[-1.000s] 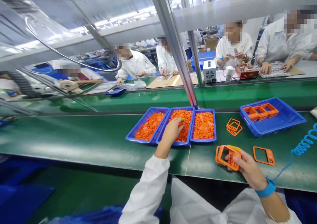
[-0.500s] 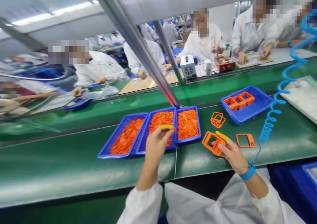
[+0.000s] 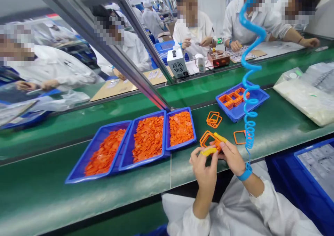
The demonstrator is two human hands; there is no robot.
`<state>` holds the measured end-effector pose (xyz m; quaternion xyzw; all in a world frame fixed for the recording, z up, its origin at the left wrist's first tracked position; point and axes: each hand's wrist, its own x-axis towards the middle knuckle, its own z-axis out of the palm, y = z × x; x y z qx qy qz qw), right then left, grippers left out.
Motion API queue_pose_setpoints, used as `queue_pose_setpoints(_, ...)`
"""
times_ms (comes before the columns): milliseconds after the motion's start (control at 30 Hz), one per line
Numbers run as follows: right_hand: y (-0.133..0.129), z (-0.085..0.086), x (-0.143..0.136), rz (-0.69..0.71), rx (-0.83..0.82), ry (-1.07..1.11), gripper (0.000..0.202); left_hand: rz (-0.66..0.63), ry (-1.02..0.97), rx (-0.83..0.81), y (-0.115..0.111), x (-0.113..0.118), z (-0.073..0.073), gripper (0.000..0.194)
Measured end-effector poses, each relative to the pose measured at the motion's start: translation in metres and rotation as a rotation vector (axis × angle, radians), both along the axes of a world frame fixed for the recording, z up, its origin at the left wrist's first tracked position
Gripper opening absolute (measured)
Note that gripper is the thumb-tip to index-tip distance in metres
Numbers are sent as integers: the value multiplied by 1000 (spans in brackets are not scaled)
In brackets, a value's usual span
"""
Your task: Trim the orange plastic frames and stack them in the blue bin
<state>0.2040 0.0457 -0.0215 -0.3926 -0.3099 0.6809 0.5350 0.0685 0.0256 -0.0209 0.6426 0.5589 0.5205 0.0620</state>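
My right hand (image 3: 232,156) is closed on an orange plastic frame (image 3: 206,134), a rounded rectangle with a large opening; a second outline suggests more than one frame in the grip. Fingers of my left hand (image 3: 205,164) are pinched together at the near end of that frame. They hold a small orange plastic piece, now mostly hidden behind the fingertips. Both hands wear yellow finger cots. To the left, three blue bins (image 3: 116,156) hold heaps of small orange pieces (image 3: 148,138). Loose orange frames (image 3: 214,119) lie beyond my hands, and another frame (image 3: 236,137) is at the right.
A blue tray (image 3: 236,117) with stacked orange frames stands behind. A coiled blue air hose (image 3: 247,79) hangs in front of it. Bagged material (image 3: 300,97) lies at right. A metal post (image 3: 125,65) rises at the bench's far side; co-workers sit beyond.
My left hand has moved right, from above the middle bin to the orange frame in my right hand. The view has shifted rightward.
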Motion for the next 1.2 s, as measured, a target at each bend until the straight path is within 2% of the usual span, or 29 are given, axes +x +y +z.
queue_pose_setpoints(233,-3,-1,-1,5,15,49,69,24,-46,-33,1,3,-3,9)
queue_pose_setpoints(467,-3,-4,1,12,31,22,69,-106,-224,-138,1,3,-6,14)
queue_pose_setpoints(633,-3,-1,1,3,57,10,66,-142,-240,-149,2,3,-7,12)
queue_pose_setpoints(800,-4,-3,4,15,120,-10,65,-141,-237,-168,1,8,-5,21)
queue_pose_setpoints(967,-8,-7,9,71,185,-29,75,-145,-223,-180,-1,9,-2,18)
queue_pose_setpoints(1200,-9,0,10,42,140,-89,72,-178,-217,-231,0,4,10,17)
